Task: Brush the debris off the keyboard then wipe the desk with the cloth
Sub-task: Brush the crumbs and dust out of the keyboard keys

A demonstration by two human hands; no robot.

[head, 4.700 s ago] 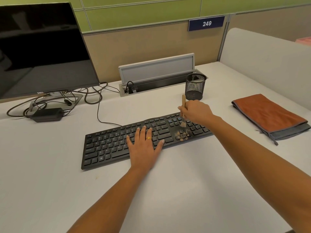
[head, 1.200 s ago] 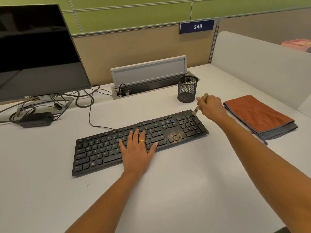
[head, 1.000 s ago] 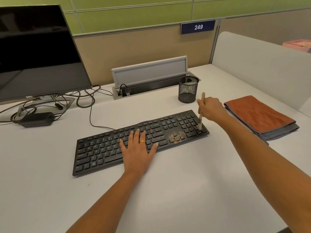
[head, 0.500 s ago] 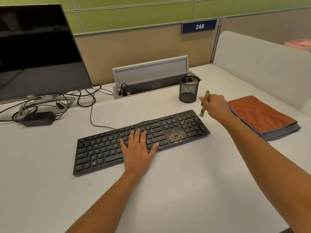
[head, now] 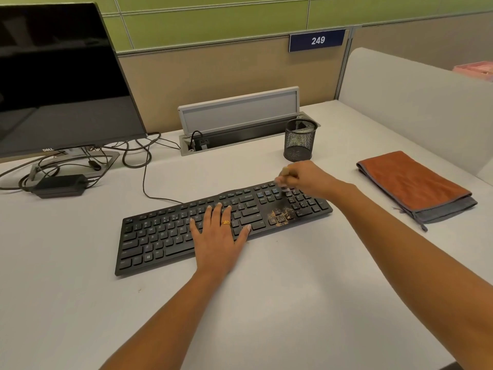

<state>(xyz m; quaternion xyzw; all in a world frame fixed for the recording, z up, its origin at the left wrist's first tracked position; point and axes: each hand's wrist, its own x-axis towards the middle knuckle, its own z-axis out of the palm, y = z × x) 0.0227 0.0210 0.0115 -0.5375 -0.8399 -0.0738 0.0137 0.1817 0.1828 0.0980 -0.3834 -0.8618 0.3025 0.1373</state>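
Observation:
A black keyboard [head: 165, 233] lies across the white desk [head: 280, 303]. Brown crumbs of debris [head: 280, 215] sit on the keys left of the number pad. My left hand [head: 220, 236] rests flat on the middle keys, fingers straight, a gold ring on one finger. My right hand [head: 310, 177] grips a small wooden-handled brush [head: 283, 180], blurred by motion, over the far right keys just behind the debris. A folded orange and grey cloth [head: 416, 185] lies on the desk to the right, apart from both hands.
A black mesh pen cup [head: 298, 141] stands behind the keyboard's right end. An open cable box [head: 240, 124] sits at the back. A monitor [head: 58, 76], power brick [head: 60, 185] and loose cables fill the back left. A grey partition [head: 413, 102] bounds the right side.
My right hand swung the brush from beyond the keyboard's right end back left and down onto the far right keys. The debris pile has thinned since the earliest frame. My left hand stayed put.

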